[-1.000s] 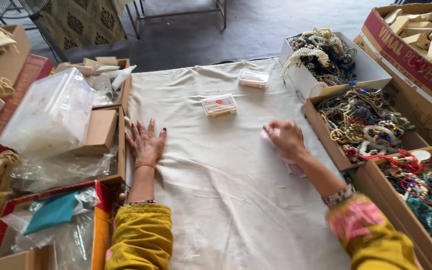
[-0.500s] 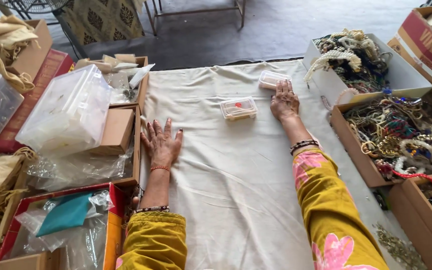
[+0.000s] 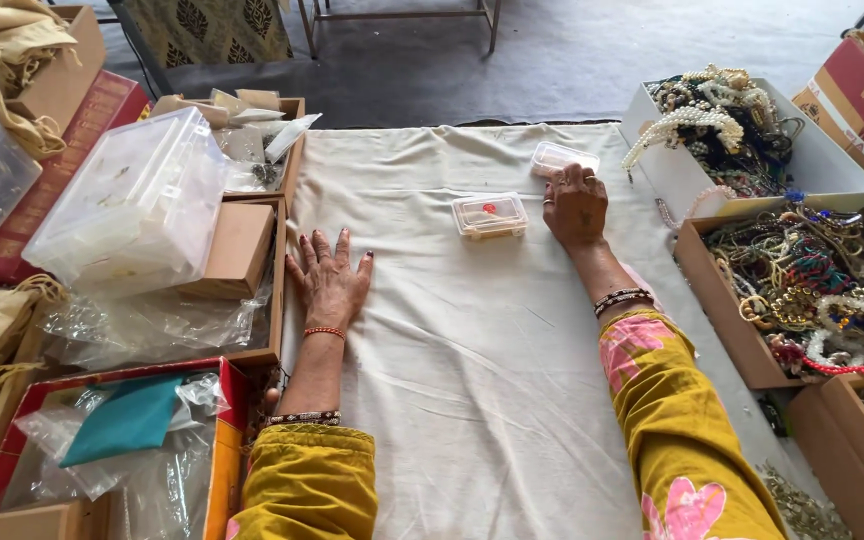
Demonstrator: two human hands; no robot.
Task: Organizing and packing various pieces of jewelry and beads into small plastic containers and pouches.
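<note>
- Left hand (image 3: 329, 285) flat on the cream cloth (image 3: 472, 400), fingers spread wide, holding nothing; well to the left of the clear box with the red bead.
- Right hand (image 3: 575, 207) stretched forward, fingers curled over the near edge of the small empty clear box (image 3: 564, 158); touching it, but impossible to tell whether actually gripped or only rested upon.
- Small empty clear box lying just beyond and to the right of the clear box with the red bead (image 3: 490, 215), both on the cloth, apart from each other.
- Right of the bead box: white box of pearl strands (image 3: 812, 165), then a cardboard tray of mixed bangles (image 3: 727, 330).
- Left of it: stacked clear plastic containers (image 3: 132, 205).
- Judged step: taking hold of the far box. Next calls for closing the fingers around its sides and drawing it nearer.
</note>
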